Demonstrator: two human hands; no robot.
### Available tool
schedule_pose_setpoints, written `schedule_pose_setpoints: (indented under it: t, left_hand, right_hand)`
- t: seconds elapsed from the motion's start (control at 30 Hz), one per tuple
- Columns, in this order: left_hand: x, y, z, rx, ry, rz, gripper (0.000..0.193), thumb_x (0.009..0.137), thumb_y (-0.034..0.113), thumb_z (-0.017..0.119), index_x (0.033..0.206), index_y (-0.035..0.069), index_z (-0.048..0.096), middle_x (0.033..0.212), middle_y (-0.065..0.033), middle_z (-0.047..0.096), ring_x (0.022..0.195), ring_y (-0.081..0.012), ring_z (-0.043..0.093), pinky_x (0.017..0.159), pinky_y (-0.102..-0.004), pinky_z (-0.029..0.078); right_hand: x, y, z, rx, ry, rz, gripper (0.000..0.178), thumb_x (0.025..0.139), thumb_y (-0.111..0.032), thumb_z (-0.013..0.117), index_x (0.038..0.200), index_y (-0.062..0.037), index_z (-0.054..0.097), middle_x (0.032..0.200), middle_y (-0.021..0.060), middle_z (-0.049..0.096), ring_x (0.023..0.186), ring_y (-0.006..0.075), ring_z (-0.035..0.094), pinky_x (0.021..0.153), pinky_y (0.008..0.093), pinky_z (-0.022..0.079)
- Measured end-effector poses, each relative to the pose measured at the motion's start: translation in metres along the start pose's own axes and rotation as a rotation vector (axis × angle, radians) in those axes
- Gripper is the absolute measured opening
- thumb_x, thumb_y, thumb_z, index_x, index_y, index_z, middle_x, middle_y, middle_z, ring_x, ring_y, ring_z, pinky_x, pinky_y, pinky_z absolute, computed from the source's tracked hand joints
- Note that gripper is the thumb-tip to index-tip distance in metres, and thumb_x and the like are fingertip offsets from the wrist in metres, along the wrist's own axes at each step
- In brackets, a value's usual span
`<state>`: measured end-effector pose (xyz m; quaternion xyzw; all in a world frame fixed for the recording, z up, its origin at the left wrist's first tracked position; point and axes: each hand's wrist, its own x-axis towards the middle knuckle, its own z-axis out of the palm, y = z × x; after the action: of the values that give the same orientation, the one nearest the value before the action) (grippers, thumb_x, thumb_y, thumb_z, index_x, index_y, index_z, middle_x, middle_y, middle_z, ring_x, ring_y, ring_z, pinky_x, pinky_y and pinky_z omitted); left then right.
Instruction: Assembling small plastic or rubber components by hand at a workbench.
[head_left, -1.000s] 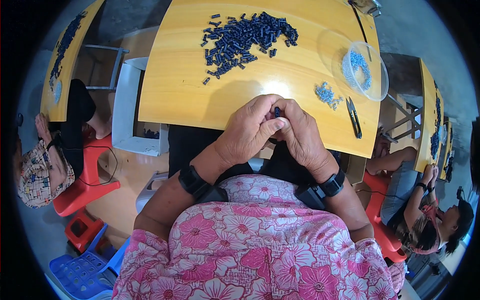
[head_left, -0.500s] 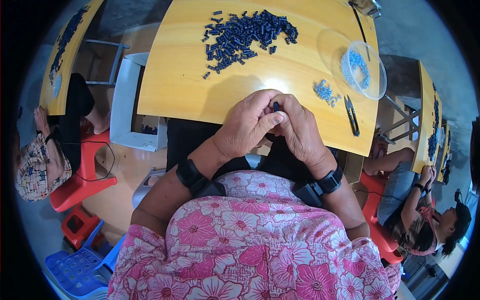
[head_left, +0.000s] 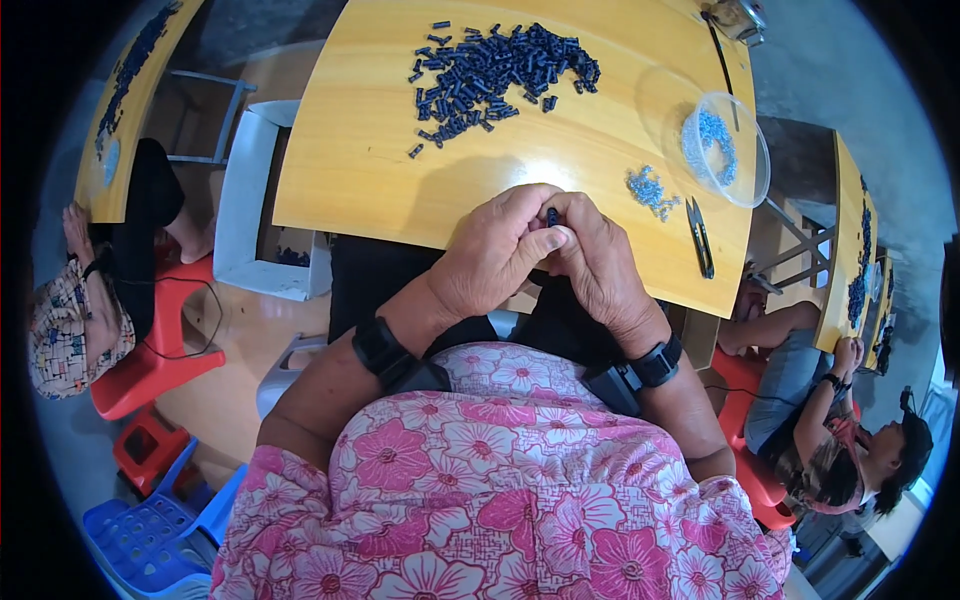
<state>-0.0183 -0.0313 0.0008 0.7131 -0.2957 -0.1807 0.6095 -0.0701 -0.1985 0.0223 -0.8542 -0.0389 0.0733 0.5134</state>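
At the near edge of the yellow table (head_left: pixel 370 190) my two hands meet, thumbs and fingers closed together. Between them shows the end of a small dark piece (head_left: pixel 552 215), most of it covered by fingers. My left hand (head_left: pixel 495 250) pinches it from one side, and my right hand (head_left: pixel 600 255) is closed against it from the other. Beyond my hands lies a heap of small dark spool-shaped pieces (head_left: pixel 500 75). To the right are a small pile of clear bluish bits (head_left: pixel 650 192) and a pair of black thread snips (head_left: pixel 700 238).
A round clear plastic tub (head_left: pixel 762 165) of the bluish bits stands at the table's right. A metal pot (head_left: pixel 738 18) sits at the far right corner. Beneath the left edge is a white box (head_left: pixel 240 200). Other people sit at tables on both sides, with red stools (head_left: pixel 160 340) near.
My hands stay together on the small dark piece with hardly any change of grip. The whole view has shifted slightly.
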Motion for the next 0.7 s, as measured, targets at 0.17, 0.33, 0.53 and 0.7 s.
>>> schedule_pose_setpoints:
  t: [0.17,0.33,0.53,0.7]
  left_hand:
    - [0.0,-0.003,0.002,0.018,0.045,0.03,0.031,0.095,0.015,0.055,0.121,-0.003,0.054,0.097,-0.0142,0.061,0.089,-0.0219,0.061,0.082,-0.0323,0.049]
    - [0.001,-0.001,0.004,0.006,0.053,0.03,0.035,0.095,0.015,0.054,0.125,-0.003,0.054,0.095,-0.0089,0.059,0.088,-0.017,0.058,0.082,-0.03,0.048]
    - [0.0,-0.002,0.008,-0.286,0.062,-0.017,0.054,0.102,0.033,0.051,0.143,-0.001,0.042,0.084,0.0027,0.049,0.067,-0.004,0.046,0.062,-0.0183,0.042]
    - [-0.004,-0.01,0.009,-0.145,0.094,0.042,0.053,0.103,0.036,0.05,0.141,-0.001,0.044,0.077,0.0034,0.046,0.059,-0.002,0.041,0.052,-0.0176,0.037]
  right_hand:
    - [0.001,0.001,0.0,-0.018,0.0,-0.028,0.023,0.099,-0.017,0.046,0.116,-0.002,0.051,0.095,0.0236,0.06,0.089,0.0426,0.061,0.078,0.0435,0.049]
    - [0.002,-0.005,-0.002,-0.003,0.02,-0.009,0.023,0.099,-0.019,0.047,0.114,-0.0017,0.051,0.094,0.0234,0.06,0.085,0.0404,0.061,0.076,0.0416,0.049]
    - [-0.018,0.005,-0.02,-0.08,0.177,-0.122,0.02,0.095,-0.014,0.054,0.111,-0.0029,0.057,0.091,0.0175,0.061,0.078,0.0332,0.062,0.073,0.0367,0.05]
    - [-0.077,0.01,-0.063,-0.137,0.614,-0.075,0.022,0.094,-0.012,0.056,0.113,-0.0038,0.06,0.085,0.0078,0.06,0.07,0.0166,0.062,0.066,0.028,0.05]
